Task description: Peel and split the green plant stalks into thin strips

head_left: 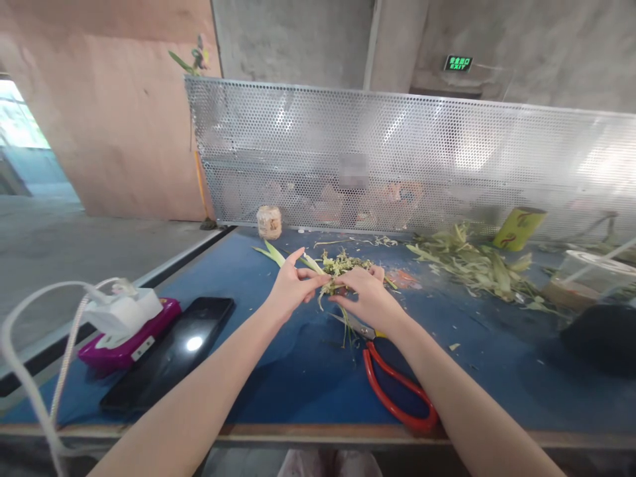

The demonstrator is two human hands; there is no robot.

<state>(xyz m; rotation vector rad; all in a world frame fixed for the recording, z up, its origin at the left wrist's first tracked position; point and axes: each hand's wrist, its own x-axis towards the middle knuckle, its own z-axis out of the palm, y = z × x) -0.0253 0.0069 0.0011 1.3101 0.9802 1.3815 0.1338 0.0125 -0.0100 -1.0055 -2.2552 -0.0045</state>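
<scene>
Above the middle of the blue table, my left hand (pixel 293 286) is closed, its thumb and fingers pinching a pale green leaf (pixel 273 253) whose tip sticks out to the left. My right hand (pixel 366 291) meets it from the right, fingers closed on a thin plant sprig (pixel 325 289); the exact grip is partly hidden. Just behind both hands lies a heap of small yellow-green sprigs (pixel 342 262). Scissors with red handles (pixel 397 391) rest on the table under my right wrist, their blades pointing up and left, partly covered by stems.
At left are a black phone (pixel 169 351) and a purple power strip (pixel 129 341) with white chargers and cables. A twine roll (pixel 269 222) stands near the perforated metal panel (pixel 308 152). Leaf scraps (pixel 467 265), a yellow-green tube (pixel 519 228) and a plastic cup (pixel 591 275) are at right.
</scene>
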